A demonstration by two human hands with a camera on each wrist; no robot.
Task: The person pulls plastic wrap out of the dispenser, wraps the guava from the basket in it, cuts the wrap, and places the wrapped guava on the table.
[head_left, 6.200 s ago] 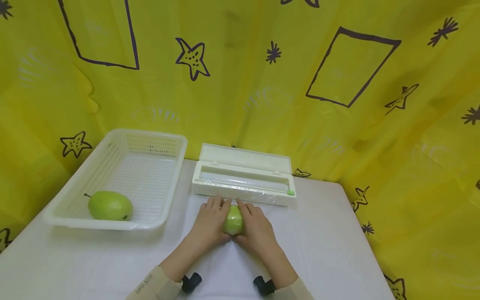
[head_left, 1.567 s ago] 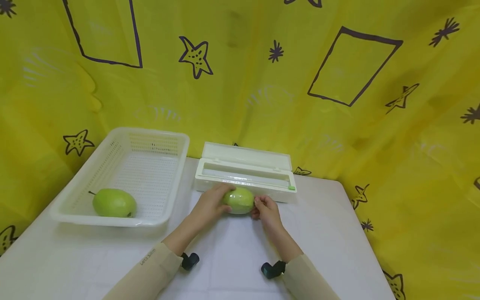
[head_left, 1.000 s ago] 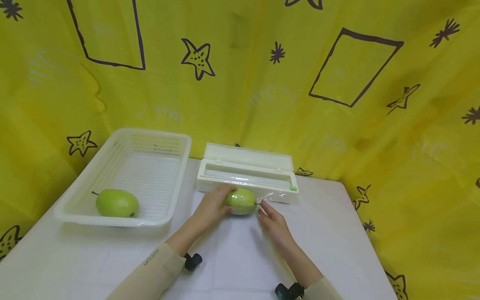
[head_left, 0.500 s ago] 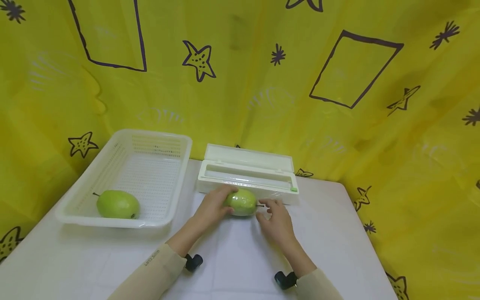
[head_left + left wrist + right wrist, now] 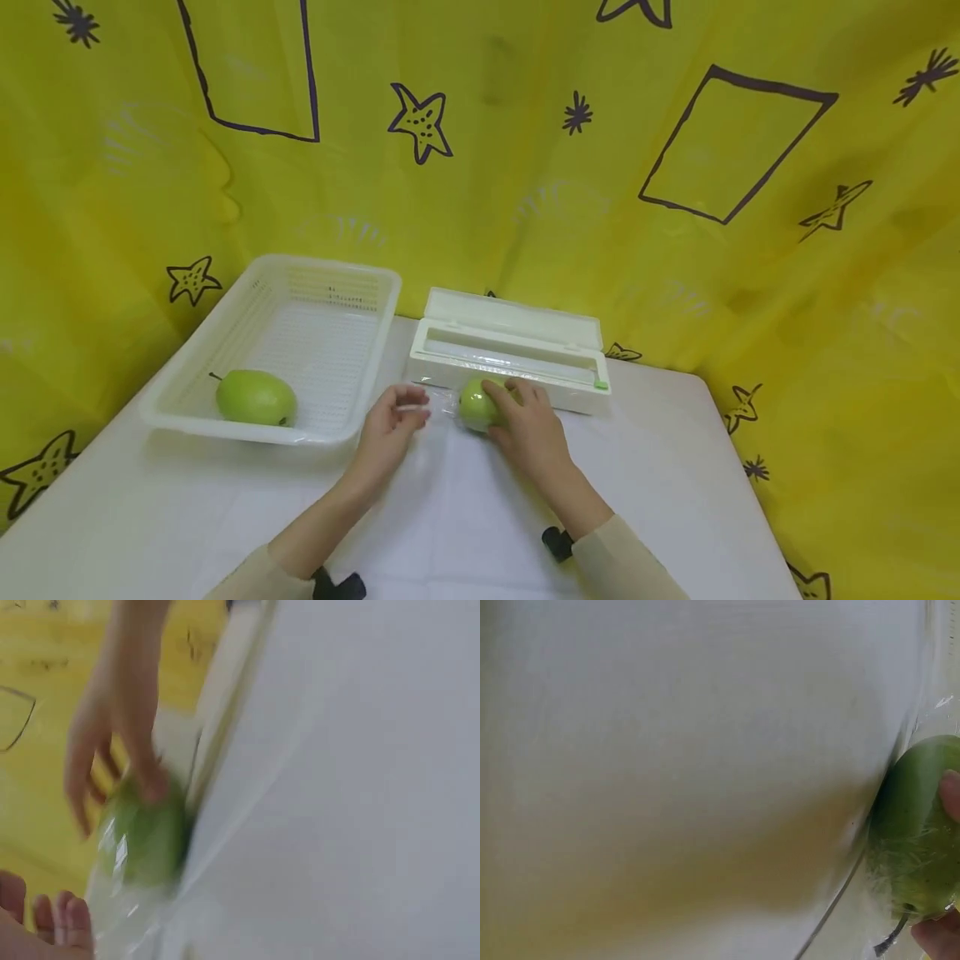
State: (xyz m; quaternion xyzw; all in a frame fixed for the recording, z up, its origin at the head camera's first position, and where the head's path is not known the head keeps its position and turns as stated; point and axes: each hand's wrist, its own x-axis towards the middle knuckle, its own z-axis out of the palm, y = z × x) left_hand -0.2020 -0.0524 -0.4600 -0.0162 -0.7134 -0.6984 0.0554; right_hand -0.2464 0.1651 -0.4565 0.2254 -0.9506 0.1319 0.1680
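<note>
A green pear (image 5: 474, 406) wrapped in clear cling film lies on the table, just in front of the film dispenser. My right hand (image 5: 532, 429) grips its stem end from the right; the stem (image 5: 892, 937) shows in the right wrist view. From the pear's other end loose cling film (image 5: 127, 919) sticks out to the left. Beside that film my left hand (image 5: 386, 429) is off the pear, fingers loosely bent and holding nothing. The left wrist view is blurred, with the left fingertips (image 5: 75, 922) apart from the pear.
Behind the pear stands a white cling film dispenser (image 5: 431, 369), lid up, with a roll inside and a green slider (image 5: 601, 385) at its right end. A white basket (image 5: 386, 333) on the left holds another green pear (image 5: 256, 397). A yellow curtain (image 5: 495, 167) backs the table.
The left hand has let go of the pear and drawn back left. The right hand, earlier beside the stem, now grips the pear. The pear has turned, its film end facing left.
</note>
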